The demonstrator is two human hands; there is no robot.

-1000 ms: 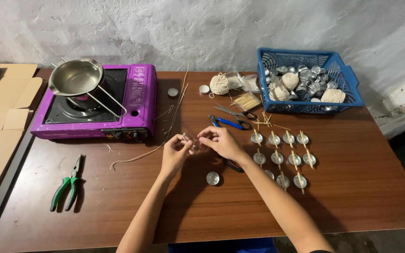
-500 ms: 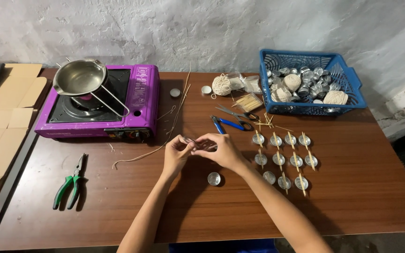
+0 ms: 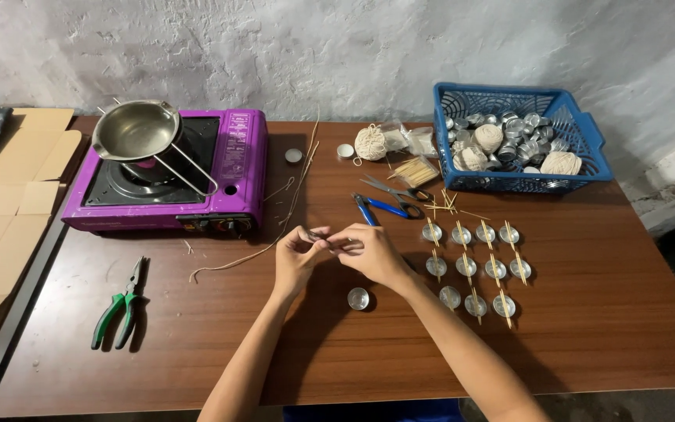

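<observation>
Two hands are meeting above the middle of the brown wooden surface (image 3: 587, 328), fingertips pinched together on one small piece. The left hand (image 3: 300, 256) is closing its grip on a little metal cup (image 3: 318, 234), held between thumb and forefinger just above the wood; the right hand (image 3: 369, 252) is pinching the same small piece from the other side, its fingers curled and touching those of the left. Whether a thread or stick is also in the grip cannot be told, since the piece is too small.

Just below the hands, a single empty tealight cup (image 3: 358, 298) is sitting on the surface. To the right, rows of tealight cups (image 3: 474, 266) are lying in a grid, each with a thin wooden stick across it. Above the right hand, blue-handled pliers (image 3: 380, 207) and scissors (image 3: 396, 190) are lying near each other, with a bundle of toothpicks (image 3: 417, 170) and a ball of string (image 3: 370, 142) beyond. A blue plastic basket (image 3: 580, 129) at the far right is holding more cups and string balls. A length of wick string (image 3: 236, 262) is trailing left of the hands. A purple gas stove (image 3: 240, 168) carrying a steel pot (image 3: 136, 130) is standing at the far left, and green-handled pliers (image 3: 119, 309) are lying well apart at the near left.
</observation>
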